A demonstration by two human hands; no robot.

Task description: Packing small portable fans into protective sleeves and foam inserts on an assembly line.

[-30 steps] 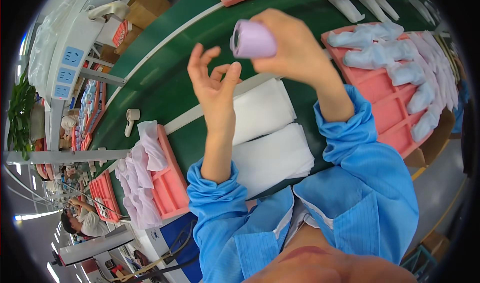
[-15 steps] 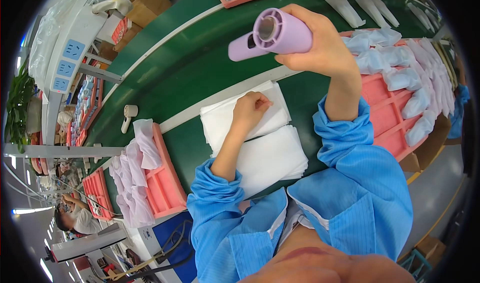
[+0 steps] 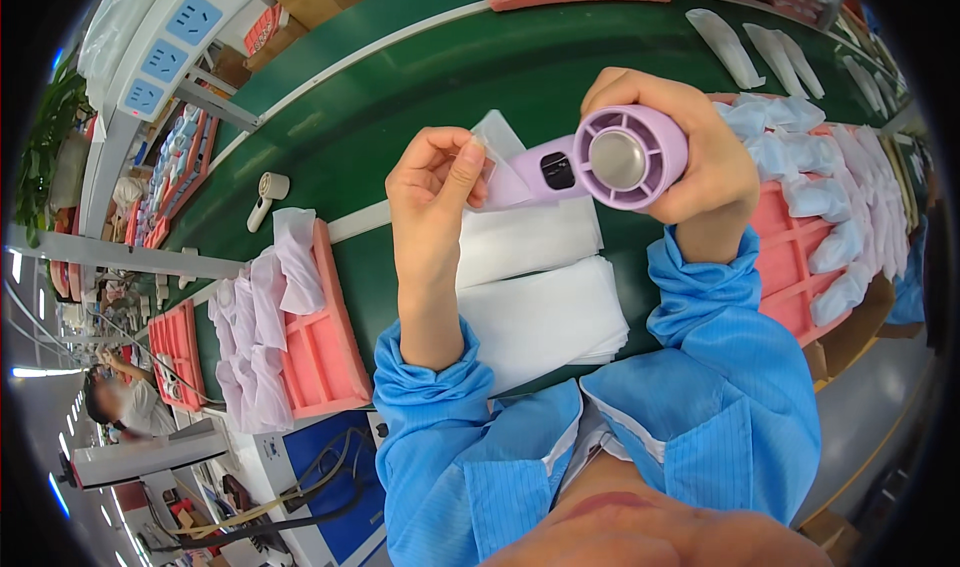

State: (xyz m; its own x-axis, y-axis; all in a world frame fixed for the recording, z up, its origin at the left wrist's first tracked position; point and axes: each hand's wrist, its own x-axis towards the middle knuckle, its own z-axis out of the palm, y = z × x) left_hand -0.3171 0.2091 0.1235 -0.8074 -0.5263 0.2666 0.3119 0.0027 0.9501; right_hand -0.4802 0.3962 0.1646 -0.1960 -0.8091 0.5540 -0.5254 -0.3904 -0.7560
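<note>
Head cam: left grip pinches a translucent sleeve at the handle end of the lilac device, hiding part of it; right grip wraps its round head. All above the green surface, 2 white stacks close by, pink trays either side.

A head-worn fisheye camera looks down at close range, placing the left hand and right hand just above center, the green worktop bending across the upper frame.
</note>
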